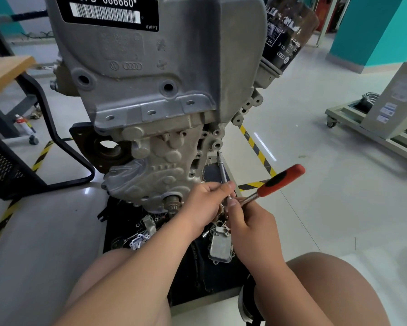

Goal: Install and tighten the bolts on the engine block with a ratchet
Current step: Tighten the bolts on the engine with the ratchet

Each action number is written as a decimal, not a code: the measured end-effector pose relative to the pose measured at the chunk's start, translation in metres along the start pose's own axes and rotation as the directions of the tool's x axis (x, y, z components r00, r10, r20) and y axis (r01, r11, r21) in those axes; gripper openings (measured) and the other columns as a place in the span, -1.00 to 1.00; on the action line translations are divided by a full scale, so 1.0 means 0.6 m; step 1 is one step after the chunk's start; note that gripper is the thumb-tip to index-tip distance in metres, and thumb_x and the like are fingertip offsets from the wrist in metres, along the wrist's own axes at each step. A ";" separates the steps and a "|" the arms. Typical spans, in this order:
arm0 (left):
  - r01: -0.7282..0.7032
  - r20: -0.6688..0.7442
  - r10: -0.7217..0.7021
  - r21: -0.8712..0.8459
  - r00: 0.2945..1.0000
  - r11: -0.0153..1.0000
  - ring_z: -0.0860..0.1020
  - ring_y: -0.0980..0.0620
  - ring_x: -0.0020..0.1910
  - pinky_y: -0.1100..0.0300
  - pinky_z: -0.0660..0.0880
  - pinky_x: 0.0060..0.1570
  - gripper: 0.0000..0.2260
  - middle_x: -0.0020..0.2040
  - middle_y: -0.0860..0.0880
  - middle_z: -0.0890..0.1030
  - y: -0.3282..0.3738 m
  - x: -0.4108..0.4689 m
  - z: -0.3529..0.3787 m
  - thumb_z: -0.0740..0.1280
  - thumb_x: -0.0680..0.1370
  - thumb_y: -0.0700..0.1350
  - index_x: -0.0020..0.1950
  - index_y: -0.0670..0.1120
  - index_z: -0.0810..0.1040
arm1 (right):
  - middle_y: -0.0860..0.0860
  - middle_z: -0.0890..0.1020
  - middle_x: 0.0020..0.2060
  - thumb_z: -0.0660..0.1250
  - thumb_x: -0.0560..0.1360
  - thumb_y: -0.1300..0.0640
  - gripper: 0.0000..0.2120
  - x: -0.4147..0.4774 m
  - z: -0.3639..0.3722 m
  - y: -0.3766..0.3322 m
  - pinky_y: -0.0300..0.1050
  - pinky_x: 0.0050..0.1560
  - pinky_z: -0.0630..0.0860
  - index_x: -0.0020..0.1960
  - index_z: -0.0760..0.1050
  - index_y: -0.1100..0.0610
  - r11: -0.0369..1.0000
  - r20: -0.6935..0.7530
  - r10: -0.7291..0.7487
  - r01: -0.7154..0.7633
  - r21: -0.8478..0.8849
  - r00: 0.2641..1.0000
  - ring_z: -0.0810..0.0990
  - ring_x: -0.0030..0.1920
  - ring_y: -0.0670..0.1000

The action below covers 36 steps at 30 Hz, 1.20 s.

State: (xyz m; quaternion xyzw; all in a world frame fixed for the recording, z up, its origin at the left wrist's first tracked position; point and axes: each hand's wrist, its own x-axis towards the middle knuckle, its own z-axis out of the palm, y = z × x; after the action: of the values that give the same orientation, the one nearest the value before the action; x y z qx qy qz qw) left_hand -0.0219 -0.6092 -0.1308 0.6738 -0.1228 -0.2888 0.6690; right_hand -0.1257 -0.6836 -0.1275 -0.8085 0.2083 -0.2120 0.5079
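Left hand [207, 201] pinches the thin steel extension bar [223, 171]; right hand [249, 222] grips the red-handled metal ratchet [280, 181]. The bar's tip touches the grey cast-metal engine block [150, 78]; many holes are empty, so most bolts seem left.

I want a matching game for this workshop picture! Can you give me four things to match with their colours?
Things:
1. ratchet
2. engine block
3. floor tape
4. barcode label

Colours:
A. yellow and black stripes
B. grey metal
C. red and black handle
D. black with white letters

Pairs: 1-C, 2-B, 3-A, 4-D
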 end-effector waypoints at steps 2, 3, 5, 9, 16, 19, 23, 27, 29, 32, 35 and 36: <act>0.047 -0.030 -0.045 0.064 0.999 0.997 0.27 0.08 -0.54 0.35 0.18 -0.56 -0.72 -0.42 -0.10 0.40 -0.015 -0.001 0.004 0.36 0.53 0.03 -0.32 -0.07 0.59 | -0.08 0.60 -0.46 0.14 0.51 -0.17 -0.62 -0.002 -0.003 0.007 -0.26 -0.48 0.34 -0.31 0.50 0.05 0.988 0.048 0.155 -0.156 0.022 0.987 0.44 -0.54 -0.15; 0.077 -0.050 -0.072 0.119 0.996 0.990 0.27 0.10 -0.55 0.35 0.19 -0.58 -0.72 -0.47 -0.04 0.40 -0.025 -0.001 0.005 0.36 0.54 0.03 -0.29 -0.11 0.59 | -0.04 0.64 -0.43 0.16 0.54 -0.10 -0.64 -0.002 -0.002 0.011 -0.20 -0.47 0.39 -0.26 0.53 0.10 0.967 0.086 0.247 -0.252 0.046 0.965 0.47 -0.53 -0.13; 0.137 -0.099 -0.118 0.223 0.988 0.965 0.31 0.11 -0.55 0.31 0.22 -0.54 -0.71 -0.55 0.07 0.40 -0.049 0.001 0.006 0.36 0.53 0.05 -0.25 -0.13 0.61 | 0.04 0.67 -0.39 0.18 0.59 0.01 -0.69 -0.002 0.002 0.024 -0.18 -0.48 0.45 -0.18 0.56 0.17 0.897 0.166 0.399 -0.421 0.134 0.902 0.53 -0.51 -0.05; 0.193 -0.183 -0.144 0.287 0.972 0.938 0.44 0.15 -0.48 0.31 0.35 -0.45 -0.71 -0.50 0.11 0.52 -0.084 0.009 0.006 0.37 0.52 0.07 -0.35 -0.03 0.61 | 0.08 0.67 -0.40 0.17 0.58 0.12 -0.76 -0.002 0.016 0.045 -0.22 -0.52 0.46 -0.11 0.53 0.22 0.802 0.213 0.528 -0.565 0.194 0.822 0.54 -0.52 -0.02; 0.294 -0.227 -0.218 0.391 0.949 0.872 0.52 -0.04 -0.30 0.18 0.41 -0.24 -0.71 -0.30 -0.11 0.59 -0.110 0.019 0.003 0.33 0.55 0.00 -0.22 -0.19 0.62 | 0.15 0.67 -0.28 0.17 0.56 0.13 -0.76 0.000 0.050 0.064 -0.14 -0.42 0.47 -0.06 0.55 0.25 0.757 0.254 0.590 -0.635 0.155 0.766 0.54 -0.47 0.02; 0.303 -0.253 -0.206 0.441 0.945 0.845 0.57 -0.12 -0.22 0.13 0.46 -0.17 -0.72 -0.25 -0.16 0.61 -0.118 0.021 0.005 0.30 0.57 -0.01 -0.27 -0.15 0.56 | 0.17 0.63 -0.26 0.19 0.55 0.11 -0.74 -0.002 0.058 0.065 0.10 -0.20 0.57 -0.11 0.51 0.30 0.789 0.241 0.566 -0.603 0.120 0.789 0.54 -0.34 0.09; 0.296 -0.295 -0.159 0.507 0.942 0.810 0.51 -0.09 -0.26 0.15 0.38 -0.23 -0.69 -0.28 -0.14 0.59 -0.122 0.020 0.002 0.27 0.58 0.01 -0.26 -0.16 0.55 | 0.27 0.64 -0.20 0.18 0.55 0.12 -0.77 -0.001 0.060 0.063 0.25 -0.01 0.56 -0.14 0.48 0.26 0.818 0.224 0.545 -0.571 0.070 0.808 0.60 -0.23 0.28; 0.267 -0.306 -0.115 0.522 0.945 0.810 0.52 -0.04 -0.29 0.19 0.35 -0.31 -0.68 -0.34 -0.03 0.56 -0.114 0.016 0.000 0.27 0.58 0.05 -0.15 -0.17 0.62 | 0.17 0.64 -0.24 0.18 0.54 0.13 -0.79 0.001 0.064 0.062 0.19 -0.03 0.57 -0.11 0.52 0.23 0.825 0.213 0.538 -0.561 0.068 0.816 0.57 -0.26 0.13; 0.265 -0.312 -0.104 0.535 0.944 0.802 0.52 -0.04 -0.28 0.20 0.34 -0.34 -0.68 -0.32 -0.04 0.57 -0.113 0.014 -0.001 0.26 0.58 0.05 -0.13 -0.17 0.63 | 0.14 0.59 -0.30 0.17 0.53 0.13 -0.79 0.001 0.066 0.062 0.21 -0.04 0.57 -0.15 0.49 0.24 0.821 0.221 0.542 -0.567 0.068 0.811 0.54 -0.28 0.11; 0.277 -0.325 -0.109 0.532 0.939 0.800 0.52 -0.08 -0.27 0.18 0.34 -0.30 -0.66 -0.30 -0.09 0.58 -0.115 0.009 -0.002 0.26 0.59 0.04 -0.14 -0.20 0.62 | 0.15 0.55 -0.32 0.17 0.53 0.13 -0.80 -0.002 0.068 0.063 0.24 -0.08 0.56 -0.19 0.46 0.21 0.815 0.233 0.551 -0.576 0.055 0.801 0.51 -0.31 0.12; 0.281 -0.323 -0.114 0.533 0.939 0.798 0.49 -0.07 -0.30 0.18 0.29 -0.34 -0.67 -0.37 -0.05 0.52 -0.114 0.006 -0.002 0.25 0.59 0.04 -0.21 -0.17 0.58 | 0.16 0.53 -0.33 0.17 0.53 0.13 -0.81 -0.002 0.069 0.065 0.14 -0.16 0.52 -0.19 0.45 0.20 0.821 0.234 0.544 -0.568 0.050 0.806 0.49 -0.32 0.12; 0.278 -0.320 -0.115 0.529 0.941 0.802 0.49 -0.07 -0.30 0.19 0.30 -0.34 -0.68 -0.37 -0.04 0.52 -0.114 0.006 -0.002 0.25 0.59 0.04 -0.21 -0.16 0.58 | 0.16 0.53 -0.34 0.17 0.53 0.13 -0.81 -0.002 0.069 0.065 0.12 -0.18 0.52 -0.19 0.45 0.21 0.822 0.232 0.543 -0.567 0.051 0.807 0.49 -0.33 0.12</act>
State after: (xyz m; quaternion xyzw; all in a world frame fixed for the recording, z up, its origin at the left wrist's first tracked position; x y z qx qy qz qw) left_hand -0.0336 -0.6050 -0.1979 0.8838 -0.0389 -0.2123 0.4150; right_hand -0.1083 -0.6680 -0.1797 -0.6983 0.3686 0.0193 0.6133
